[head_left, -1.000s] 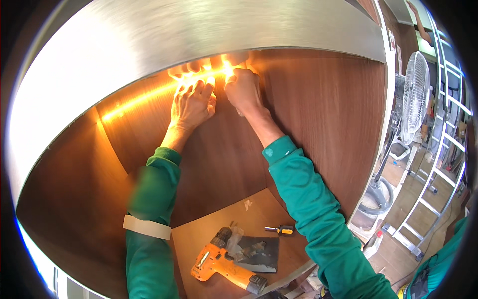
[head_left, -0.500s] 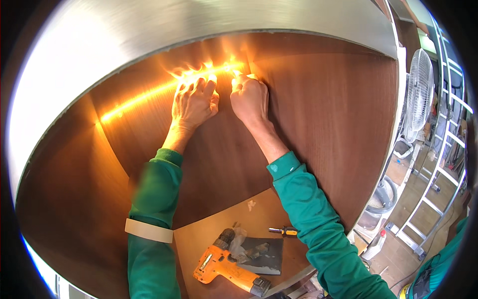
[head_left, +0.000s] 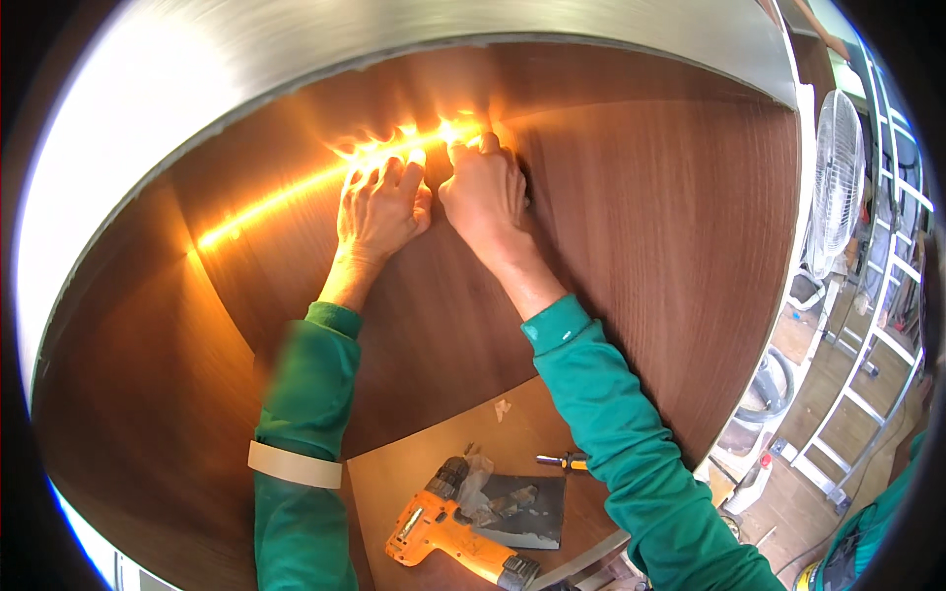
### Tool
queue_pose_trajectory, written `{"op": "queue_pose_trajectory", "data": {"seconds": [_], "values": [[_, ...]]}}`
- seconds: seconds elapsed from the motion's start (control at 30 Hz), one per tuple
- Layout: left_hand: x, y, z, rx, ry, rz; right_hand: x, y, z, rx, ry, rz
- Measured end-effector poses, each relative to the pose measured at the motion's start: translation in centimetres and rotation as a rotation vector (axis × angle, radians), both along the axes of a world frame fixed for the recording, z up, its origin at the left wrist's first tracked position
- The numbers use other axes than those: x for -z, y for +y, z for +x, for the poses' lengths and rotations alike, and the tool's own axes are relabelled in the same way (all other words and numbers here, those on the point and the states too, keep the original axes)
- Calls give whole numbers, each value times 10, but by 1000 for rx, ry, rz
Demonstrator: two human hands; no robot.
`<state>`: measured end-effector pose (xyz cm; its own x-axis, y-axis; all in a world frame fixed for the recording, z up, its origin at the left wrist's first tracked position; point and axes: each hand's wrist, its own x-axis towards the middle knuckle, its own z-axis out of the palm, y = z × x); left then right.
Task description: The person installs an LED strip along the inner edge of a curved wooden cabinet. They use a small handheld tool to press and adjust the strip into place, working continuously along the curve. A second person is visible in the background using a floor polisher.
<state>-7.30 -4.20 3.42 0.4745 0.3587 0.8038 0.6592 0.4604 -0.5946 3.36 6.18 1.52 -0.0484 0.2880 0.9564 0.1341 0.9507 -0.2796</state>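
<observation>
A glowing yellow LED light strip (head_left: pixel 266 205) runs along the upper back of a brown wood-grain cabinet (head_left: pixel 650 246). My left hand (head_left: pixel 379 212) is on the strip near its middle, fingers bent over it and their tips lost in the glare. Close by on the right, my right hand (head_left: pixel 486 197) is curled into a near fist at the strip's right end. What its fingertips pinch is hidden by glare and knuckles. Around my left green sleeve sits a pale band (head_left: pixel 296 465).
On the cabinet's lower board lie an orange cordless drill (head_left: pixel 448 542), a dark sheet (head_left: pixel 544 507) with crumpled clear plastic, and a screwdriver (head_left: pixel 562 461). Outside on the right stand a fan (head_left: pixel 836 187), a ladder (head_left: pixel 857 394) and a white bottle (head_left: pixel 753 485). A pale curved panel (head_left: pixel 394 34) edges the top.
My right hand has shifted slightly left and turned, its knuckles now up against the strip's right end. The left hand stays in nearly the same place. The view has moved a little.
</observation>
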Motion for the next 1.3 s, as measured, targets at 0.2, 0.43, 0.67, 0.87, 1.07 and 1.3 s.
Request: {"op": "queue_pose_trajectory", "data": {"seconds": [0.2, 0.43, 0.67, 0.87, 1.07, 1.3], "values": [[0, -3, -2, -15, 2, 8, 15, 4, -20, -279, 227, -126], [1, -1, 0, -13, 6, 7, 4, 8, -9, -453, 266, -241], [0, -2, 2, -33, -34, 2, 5, 16, -24, -565, 388, -253], [1, -2, -2, -32, 13, 17, 0, 10, -17, -528, 312, -302], [0, -2, -2, -12, -25, -8, -2, -2, -21, -391, 326, -275], [1, -5, 0, -34, -38, -16, -5, -18, -20, -239, 183, -329]]}}
